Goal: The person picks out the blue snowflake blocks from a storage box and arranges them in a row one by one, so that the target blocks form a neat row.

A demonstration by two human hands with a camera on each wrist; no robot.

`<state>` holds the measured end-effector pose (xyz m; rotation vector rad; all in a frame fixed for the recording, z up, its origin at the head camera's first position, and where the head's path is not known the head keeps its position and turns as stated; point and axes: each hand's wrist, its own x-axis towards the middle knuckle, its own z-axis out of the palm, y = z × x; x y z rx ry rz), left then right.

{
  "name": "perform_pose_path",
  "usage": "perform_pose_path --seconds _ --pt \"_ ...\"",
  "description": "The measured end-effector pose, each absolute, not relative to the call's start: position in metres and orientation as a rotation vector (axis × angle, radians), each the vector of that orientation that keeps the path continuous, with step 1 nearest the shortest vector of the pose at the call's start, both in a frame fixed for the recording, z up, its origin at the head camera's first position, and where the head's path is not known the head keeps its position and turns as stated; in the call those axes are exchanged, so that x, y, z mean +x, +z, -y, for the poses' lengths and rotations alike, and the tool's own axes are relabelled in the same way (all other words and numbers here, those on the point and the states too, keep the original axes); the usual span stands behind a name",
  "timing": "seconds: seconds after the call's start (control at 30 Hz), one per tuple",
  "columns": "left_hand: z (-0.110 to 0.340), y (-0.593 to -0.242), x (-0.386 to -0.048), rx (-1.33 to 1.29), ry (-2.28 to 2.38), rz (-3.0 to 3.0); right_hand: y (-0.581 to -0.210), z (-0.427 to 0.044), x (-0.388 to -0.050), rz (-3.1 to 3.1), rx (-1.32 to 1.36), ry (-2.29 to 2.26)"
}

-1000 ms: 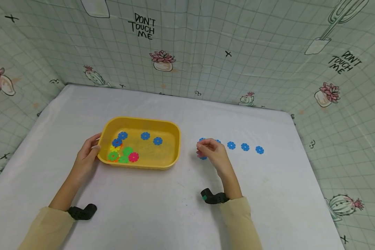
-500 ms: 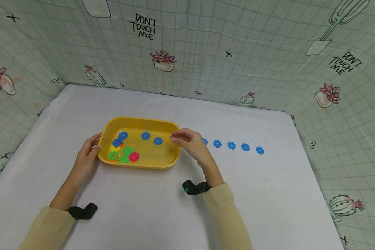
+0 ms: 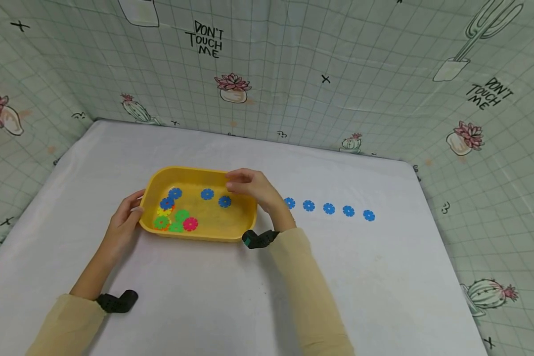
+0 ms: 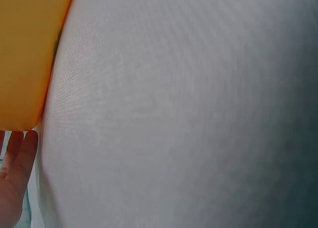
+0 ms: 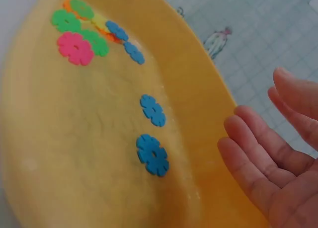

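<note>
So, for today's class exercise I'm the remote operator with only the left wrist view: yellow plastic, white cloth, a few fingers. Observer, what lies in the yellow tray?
Observer: Four blue discs lie in the yellow tray, among other colours.
Operator: Is anyone gripping one just now?
Observer: The right wrist view shows no disc in the right hand.
Operator: Anything outside the tray?
Observer: Yes, the head view shows five blue discs in a row, to the tray's right.
</note>
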<state>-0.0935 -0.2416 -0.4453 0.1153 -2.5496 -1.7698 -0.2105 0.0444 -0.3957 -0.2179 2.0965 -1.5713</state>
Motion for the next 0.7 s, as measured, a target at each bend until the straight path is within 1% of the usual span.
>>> perform_pose_path --seconds 0.13,0.27,0.43,0.7 --pt "0.241 -0.445 -0.094 0.105 -1.765 2.549 -0.401 -0.032 -0.220 -2.038 -0.152 -1.516" --pt "0.241 -0.445 -0.094 0.091 -1.767 2.544 -0.401 -0.021 -0.223 -2.093 -0.117 -1.368" --pt "0.241 -0.446 -0.094 0.091 -1.768 2.549 -0.404 -0.013 -0.221 -2.208 -0.101 -1.188" --pt "0.243 -0.446 -0.095 0.100 -1.764 2.556 -0.405 -0.006 -0.216 -2.291 -0.033 -1.066"
